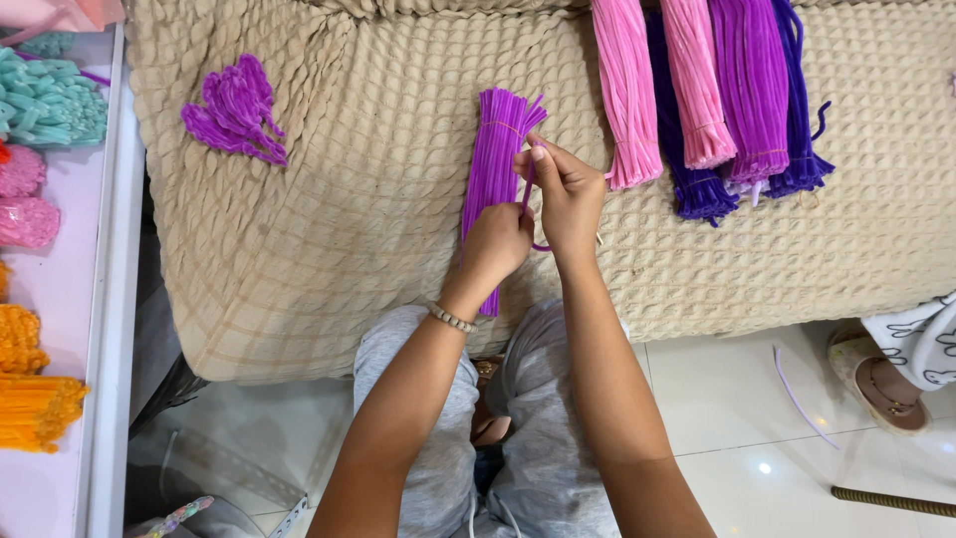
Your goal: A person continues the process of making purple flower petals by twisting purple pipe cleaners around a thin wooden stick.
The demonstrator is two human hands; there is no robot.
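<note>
Grey-trousered knees fill the bottom centre of the frame as a seated person works over a beige waffle-textured blanket (299, 249). Left hand (498, 244) is closed around the lower end of a tied bundle of bright purple fuzzy craft stems (495, 149), its long axis running up the frame. Right hand (568, 189), just beside it, pinches a single purple stem (528, 189) between curled fingers.

Two hands work at centre frame: left hand (498, 244) and right hand (570, 189), with one purple pipe-cleaner bundle (493, 159) beneath them. Five long bundles (697, 90) lie upper right: two pink, three purple. One folded purple cluster (237, 110) sits upper left.
</note>
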